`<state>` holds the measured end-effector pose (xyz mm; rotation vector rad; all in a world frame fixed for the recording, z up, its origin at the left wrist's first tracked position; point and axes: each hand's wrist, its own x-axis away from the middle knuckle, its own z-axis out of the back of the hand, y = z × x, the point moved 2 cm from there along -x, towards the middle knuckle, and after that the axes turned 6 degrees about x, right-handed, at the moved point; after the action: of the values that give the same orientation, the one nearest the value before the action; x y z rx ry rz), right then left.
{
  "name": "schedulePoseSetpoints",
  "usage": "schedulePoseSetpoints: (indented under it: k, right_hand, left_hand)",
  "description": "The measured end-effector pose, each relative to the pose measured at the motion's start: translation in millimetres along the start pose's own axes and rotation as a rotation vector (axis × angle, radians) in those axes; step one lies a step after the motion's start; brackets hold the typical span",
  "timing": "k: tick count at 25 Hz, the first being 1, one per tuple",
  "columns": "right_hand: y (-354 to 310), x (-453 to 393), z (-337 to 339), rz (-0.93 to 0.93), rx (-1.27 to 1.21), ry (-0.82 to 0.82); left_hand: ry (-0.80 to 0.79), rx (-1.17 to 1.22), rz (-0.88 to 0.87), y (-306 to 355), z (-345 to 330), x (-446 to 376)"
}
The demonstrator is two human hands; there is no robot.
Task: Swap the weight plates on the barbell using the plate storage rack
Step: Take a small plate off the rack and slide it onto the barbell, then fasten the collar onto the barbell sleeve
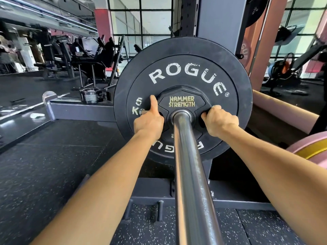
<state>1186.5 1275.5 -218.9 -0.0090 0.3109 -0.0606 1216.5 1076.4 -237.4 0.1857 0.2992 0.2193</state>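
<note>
— So where's the small plate [182, 103]?

— On the barbell sleeve [191, 174], flat against the big Rogue plate [184, 71], which hides most of another black plate [122, 85] behind it.

— And the hands?

— Head view: left hand [149, 121] grips its left edge, thumb up; right hand [219, 120] hooks fingers into the right grip slot.

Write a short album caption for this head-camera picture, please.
Both hands, left and right, grip a small Hammer Strength plate on the barbell sleeve.
</note>
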Motion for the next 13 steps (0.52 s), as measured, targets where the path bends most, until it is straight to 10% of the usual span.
schedulePoseSetpoints:
  k: [13]
  right_hand:
    - [-22.1,48.2,59.4,-0.023,-0.024,-0.133]
  left_hand:
    - [-0.207,0.263,0.037,-70.7,51.9,38.7]
